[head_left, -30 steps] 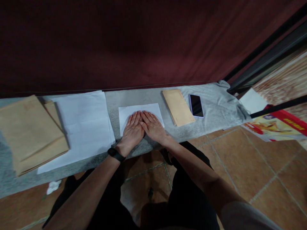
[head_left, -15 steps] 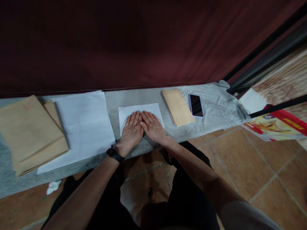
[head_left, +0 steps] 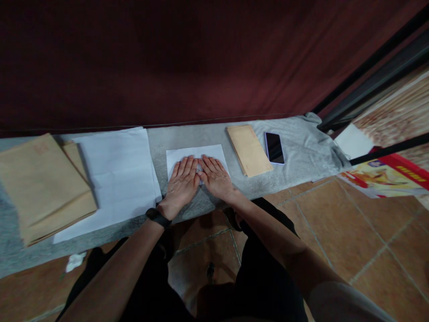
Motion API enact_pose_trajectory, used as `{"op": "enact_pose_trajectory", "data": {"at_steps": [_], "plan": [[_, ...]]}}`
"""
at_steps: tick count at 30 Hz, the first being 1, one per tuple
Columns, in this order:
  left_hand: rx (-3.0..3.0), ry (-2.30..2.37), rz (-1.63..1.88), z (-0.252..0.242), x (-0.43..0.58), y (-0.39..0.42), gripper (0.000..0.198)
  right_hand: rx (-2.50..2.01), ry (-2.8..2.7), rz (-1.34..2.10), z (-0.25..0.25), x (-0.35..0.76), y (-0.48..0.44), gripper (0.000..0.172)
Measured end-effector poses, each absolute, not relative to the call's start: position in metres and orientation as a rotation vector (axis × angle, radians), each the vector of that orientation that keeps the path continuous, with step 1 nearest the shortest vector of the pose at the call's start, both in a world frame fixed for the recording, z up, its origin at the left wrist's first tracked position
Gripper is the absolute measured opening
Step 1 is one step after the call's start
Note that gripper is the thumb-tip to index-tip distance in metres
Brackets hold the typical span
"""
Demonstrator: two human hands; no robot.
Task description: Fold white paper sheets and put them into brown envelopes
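The white paper [head_left: 194, 150] lies on a soft grey cloth [head_left: 301, 150], which has small wrinkles towards its end at 3 o'clock. At 9 o'clock from the paper there is a stack of larger white sheets [head_left: 117, 174], smooth with faint creases; brown envelopes [head_left: 50, 188], of matte paper, overlap its far side. Near, at 3 o'clock, lies a slanted bundle of narrower tan envelopes [head_left: 250, 150], and just beside it a phone [head_left: 275, 148] with dark glassy face and pale purple edge. The paper itself is a plain rectangle, wider than deep; its 6 o'clock part is mostly covered. The left hand [head_left: 182, 178] and the right hand [head_left: 215, 176] rest on it palms down, fingers straight, gripping nothing; whether the 2 thumbs touch, I cannot tell.
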State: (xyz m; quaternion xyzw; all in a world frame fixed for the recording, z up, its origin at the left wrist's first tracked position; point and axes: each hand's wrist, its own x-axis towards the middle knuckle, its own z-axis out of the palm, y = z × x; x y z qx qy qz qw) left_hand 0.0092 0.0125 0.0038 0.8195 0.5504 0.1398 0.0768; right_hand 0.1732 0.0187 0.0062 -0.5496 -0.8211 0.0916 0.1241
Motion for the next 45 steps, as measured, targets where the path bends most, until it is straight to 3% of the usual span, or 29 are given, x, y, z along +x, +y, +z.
{"op": "enact_pose_trajectory", "data": {"at_steps": [45], "plan": [[2.058, 2.085, 0.46, 0.017, -0.017, 0.026, 0.071, -1.8, -2.299, 0.253, -0.002, 0.217, 0.03, 0.06]]}}
